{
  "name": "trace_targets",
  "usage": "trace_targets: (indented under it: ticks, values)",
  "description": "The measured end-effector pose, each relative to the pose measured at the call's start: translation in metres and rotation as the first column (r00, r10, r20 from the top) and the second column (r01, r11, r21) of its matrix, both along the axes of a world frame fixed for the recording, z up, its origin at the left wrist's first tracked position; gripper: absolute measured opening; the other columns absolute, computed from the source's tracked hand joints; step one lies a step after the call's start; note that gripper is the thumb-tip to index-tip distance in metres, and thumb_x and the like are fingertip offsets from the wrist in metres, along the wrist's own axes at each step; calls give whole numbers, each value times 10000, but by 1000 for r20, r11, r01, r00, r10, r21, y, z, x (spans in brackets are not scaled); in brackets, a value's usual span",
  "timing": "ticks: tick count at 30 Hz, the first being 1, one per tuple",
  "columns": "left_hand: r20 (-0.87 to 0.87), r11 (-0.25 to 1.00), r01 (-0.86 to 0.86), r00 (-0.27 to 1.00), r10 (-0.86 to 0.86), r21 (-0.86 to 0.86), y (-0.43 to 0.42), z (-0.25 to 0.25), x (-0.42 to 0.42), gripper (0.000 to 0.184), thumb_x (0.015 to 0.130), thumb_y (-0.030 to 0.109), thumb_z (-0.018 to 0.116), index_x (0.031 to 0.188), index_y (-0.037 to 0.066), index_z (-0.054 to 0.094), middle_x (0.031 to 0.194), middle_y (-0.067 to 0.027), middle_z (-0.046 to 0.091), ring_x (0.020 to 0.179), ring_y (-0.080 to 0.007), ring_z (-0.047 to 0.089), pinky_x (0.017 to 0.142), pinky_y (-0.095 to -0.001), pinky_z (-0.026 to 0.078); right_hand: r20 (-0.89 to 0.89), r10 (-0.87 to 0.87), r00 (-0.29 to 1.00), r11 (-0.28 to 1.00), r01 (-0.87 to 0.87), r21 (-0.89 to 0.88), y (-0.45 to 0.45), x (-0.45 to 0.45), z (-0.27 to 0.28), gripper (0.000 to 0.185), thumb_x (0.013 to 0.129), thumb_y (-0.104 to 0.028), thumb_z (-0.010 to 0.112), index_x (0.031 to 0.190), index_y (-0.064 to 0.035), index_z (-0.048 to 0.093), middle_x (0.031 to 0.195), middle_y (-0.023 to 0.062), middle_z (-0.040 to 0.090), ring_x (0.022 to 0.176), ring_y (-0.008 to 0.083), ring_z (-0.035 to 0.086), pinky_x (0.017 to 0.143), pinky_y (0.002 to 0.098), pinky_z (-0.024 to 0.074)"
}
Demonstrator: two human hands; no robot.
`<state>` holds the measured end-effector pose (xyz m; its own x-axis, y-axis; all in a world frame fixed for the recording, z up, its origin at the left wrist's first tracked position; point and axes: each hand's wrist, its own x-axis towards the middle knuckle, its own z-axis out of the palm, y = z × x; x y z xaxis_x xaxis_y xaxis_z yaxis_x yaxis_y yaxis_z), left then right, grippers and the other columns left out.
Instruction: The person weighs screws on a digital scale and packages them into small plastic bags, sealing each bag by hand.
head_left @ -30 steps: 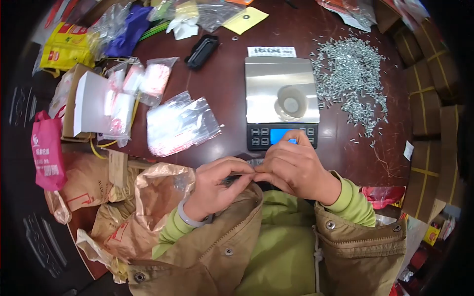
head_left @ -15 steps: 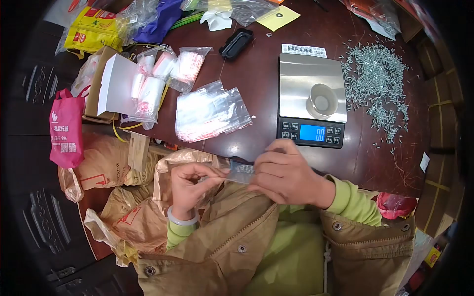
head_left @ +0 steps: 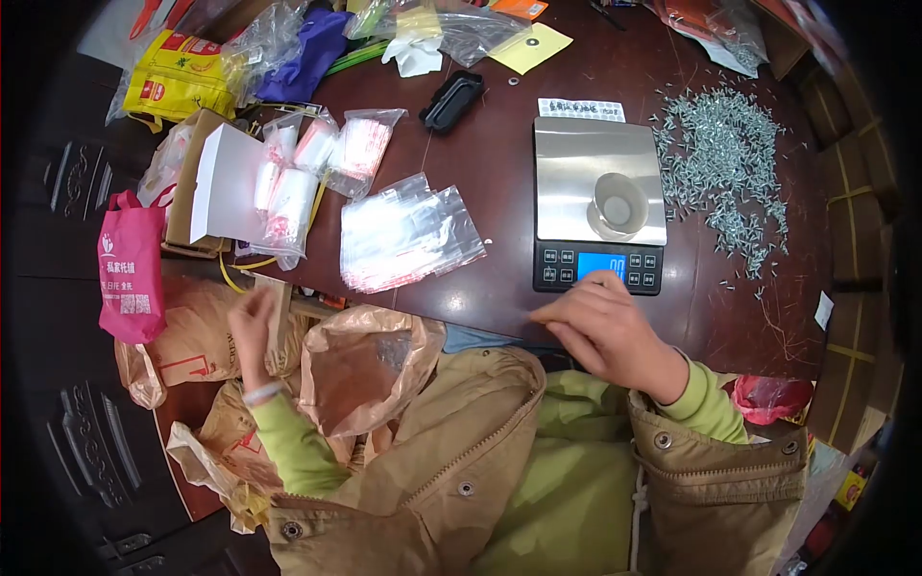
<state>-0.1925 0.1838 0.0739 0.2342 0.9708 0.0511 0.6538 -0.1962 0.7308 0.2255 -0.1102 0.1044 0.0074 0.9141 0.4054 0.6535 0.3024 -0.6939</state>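
While screws (head_left: 725,158) lie heaped at right and plastic bags (head_left: 408,240) flat at left, much seems undone. The curled left hand (head_left: 252,324) is by a paper sack (head_left: 200,331), the right hand (head_left: 610,331) at the scale (head_left: 567,182); whether either grips anything, I cannot tell.

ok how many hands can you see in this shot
2. The left hand is by the brown paper bags; the right hand is at the front edge of the digital scale. No others show.
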Motion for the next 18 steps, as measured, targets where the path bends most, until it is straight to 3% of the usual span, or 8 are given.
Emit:
trace_targets:
  ticks: [2,4,8,10,12,13,14,18]
  values:
    - [16,929,-113,993,115,352,61,-24,-13,249,864,85,647,1079,-41,649,940,-87,694,792,-95,606,693,-246,496,9,-28,1000,999,28,-43,-10,11,3,163,805,-51,656,966,-66,636,826,46,641,758,204,597,771,324,396]
    - [-62,819,-179,966,252,545,105,-35,-15,288,848,137,639,1059,-59,633,956,-168,671,826,-236,634,755,-339,496,20,-73,997,994,74,-80,-20,19,8,142,813,-46,647,953,-69,645,822,52,649,757,215,604,752,328,413]
    - [-247,773,-205,872,423,601,169,-54,-9,369,817,214,645,992,-107,591,938,-287,603,884,-456,553,803,-462,444,49,-171,984,976,176,-130,-39,33,12,146,816,-40,636,957,-74,653,821,53,654,742,228,604,727,337,422]
    - [-182,782,-192,914,362,593,183,-59,-7,393,817,211,638,1021,-121,582,1000,-310,610,936,-445,579,834,-437,450,41,-222,974,964,225,-140,-48,35,11,143,813,-38,634,950,-72,657,804,58,649,727,236,599,717,341,422]
    - [-64,906,-163,977,204,391,216,-78,-30,381,817,171,634,1048,-127,576,1029,-285,634,960,-357,619,854,-380,461,51,-279,959,944,284,-167,-55,37,12,134,809,-35,634,937,-66,660,782,66,641,708,245,590,710,343,422]
    - [43,934,-72,997,61,349,241,-96,-52,355,810,123,634,1054,-128,574,1004,-224,661,927,-261,623,832,-336,467,55,-305,951,934,310,-181,-59,36,13,129,807,-33,634,930,-64,661,771,70,636,698,249,585,706,344,421]
    - [44,951,-61,998,50,303,235,-89,-45,373,803,127,689,1071,-109,580,1042,-166,639,922,-210,584,824,-319,458,50,-327,944,925,331,-189,-62,36,13,124,807,-33,634,925,-61,662,761,74,630,693,251,581,706,344,422]
    - [-65,916,75,996,-53,395,269,-106,-58,329,783,142,653,1030,-72,613,968,-209,668,877,-288,637,804,-373,479,37,-404,914,896,403,-187,-70,35,11,122,806,-28,629,921,-50,662,726,82,607,676,260,565,705,345,422]
